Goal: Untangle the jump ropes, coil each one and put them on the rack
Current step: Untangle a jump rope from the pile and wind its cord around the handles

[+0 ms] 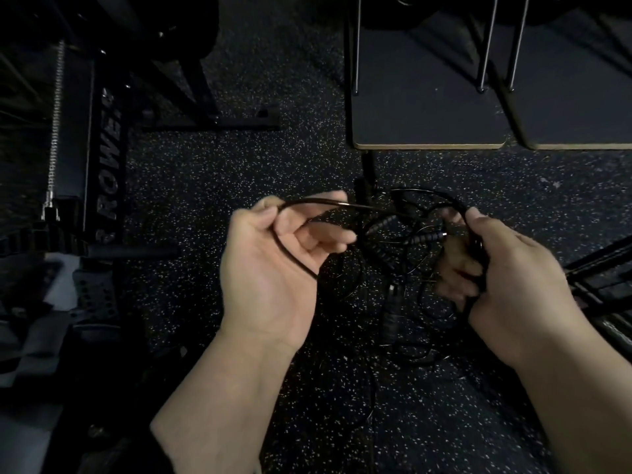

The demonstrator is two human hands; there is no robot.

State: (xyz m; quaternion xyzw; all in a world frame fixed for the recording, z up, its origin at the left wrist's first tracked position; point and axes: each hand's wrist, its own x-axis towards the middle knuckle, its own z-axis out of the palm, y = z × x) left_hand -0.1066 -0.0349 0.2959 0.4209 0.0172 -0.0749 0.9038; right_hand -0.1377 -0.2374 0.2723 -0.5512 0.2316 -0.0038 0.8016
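Note:
A tangle of black jump ropes (407, 248) hangs between my two hands above the speckled floor. My left hand (273, 268) pinches a thin black cord that loops across its palm and runs right into the tangle. My right hand (506, 285) grips a bunch of cords at the tangle's right side. Ribbed black handles (424, 238) cross in the middle, and another handle (391, 313) dangles below. More cord loops lie on the floor under the hands. The rack cannot be made out in the dim view.
A black rowing machine frame (106, 165) stands at the left. Two dark boards (427, 107) on thin metal legs sit at the top right. Black metal bars (602, 268) reach in from the right edge. The floor (239, 172) is dark speckled rubber.

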